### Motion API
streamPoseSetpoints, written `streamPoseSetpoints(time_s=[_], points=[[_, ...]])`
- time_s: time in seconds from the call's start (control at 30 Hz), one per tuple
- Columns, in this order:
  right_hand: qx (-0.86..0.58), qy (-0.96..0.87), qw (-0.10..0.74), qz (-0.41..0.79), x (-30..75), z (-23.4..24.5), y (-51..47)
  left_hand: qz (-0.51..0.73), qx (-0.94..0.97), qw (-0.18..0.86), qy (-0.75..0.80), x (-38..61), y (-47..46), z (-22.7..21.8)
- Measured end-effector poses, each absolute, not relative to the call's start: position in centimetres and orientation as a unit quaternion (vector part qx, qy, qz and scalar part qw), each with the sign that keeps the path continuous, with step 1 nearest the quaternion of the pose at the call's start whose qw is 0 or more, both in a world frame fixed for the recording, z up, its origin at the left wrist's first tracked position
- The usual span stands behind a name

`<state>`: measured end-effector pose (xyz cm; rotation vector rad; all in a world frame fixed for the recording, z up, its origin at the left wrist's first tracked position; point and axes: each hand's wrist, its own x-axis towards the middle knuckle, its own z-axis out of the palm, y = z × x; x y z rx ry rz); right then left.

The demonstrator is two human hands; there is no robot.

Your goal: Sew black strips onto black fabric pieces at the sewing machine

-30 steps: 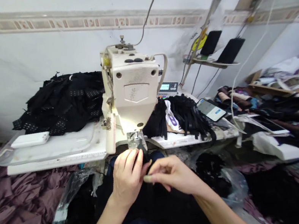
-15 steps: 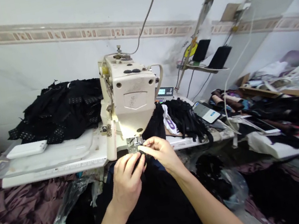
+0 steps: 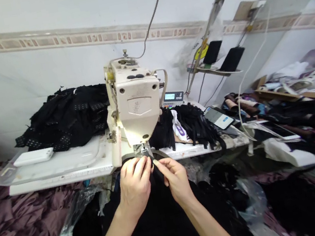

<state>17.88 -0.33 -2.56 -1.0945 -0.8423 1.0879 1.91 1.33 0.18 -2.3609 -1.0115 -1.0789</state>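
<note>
A cream sewing machine (image 3: 139, 101) stands in front of me, its metal presser foot and plate (image 3: 143, 150) just beyond my fingertips. My left hand (image 3: 135, 183), fingers bent and pinched together, grips the edge of black fabric (image 3: 162, 202) at the machine bed's front. To its right, my right hand (image 3: 174, 176) pinches the same dark cloth between thumb and fingers. The held edge is mostly covered by my fingers. Below them the cloth drops over my lap, where it merges with other black material.
On the left lie a black garment pile (image 3: 65, 116) and a white box-shaped device (image 3: 34, 157) on a clear plastic tray (image 3: 71, 163). Black straps (image 3: 195, 123), a phone (image 3: 219, 117) and a control panel (image 3: 173, 97) sit right. Black thread cones (image 3: 232, 60) stand behind.
Both hands have drawn back slightly from the presser foot toward me. My right hand has moved lower and a little apart from the left. The view has shifted slightly.
</note>
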Motion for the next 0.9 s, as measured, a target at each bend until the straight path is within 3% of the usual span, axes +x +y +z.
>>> streamPoseSetpoints(time_s=[0.27,0.4,0.63,0.8,0.9], points=[[-0.464,-0.334,0.649,0.503,17.6,-2.4,0.2,-0.38,-0.829,0.181,-0.369,2.1,1.4,-0.1],[-0.481,-0.318,0.642,0.506,18.1,-3.0,0.7,-0.401,-0.824,0.132,-0.377,2.1,1.2,-0.3],[-0.51,-0.36,0.667,0.406,17.5,-2.0,-1.2,-0.462,-0.767,-0.063,-0.441,0.1,0.2,-0.4],[-0.467,-0.428,0.566,0.527,15.2,-2.3,-3.0,-0.428,-0.664,-0.325,-0.52,-1.9,1.4,1.2],[-0.437,-0.392,0.559,0.585,14.4,-2.5,-3.0,-0.396,-0.633,-0.458,-0.482,-2.0,2.4,2.1]])
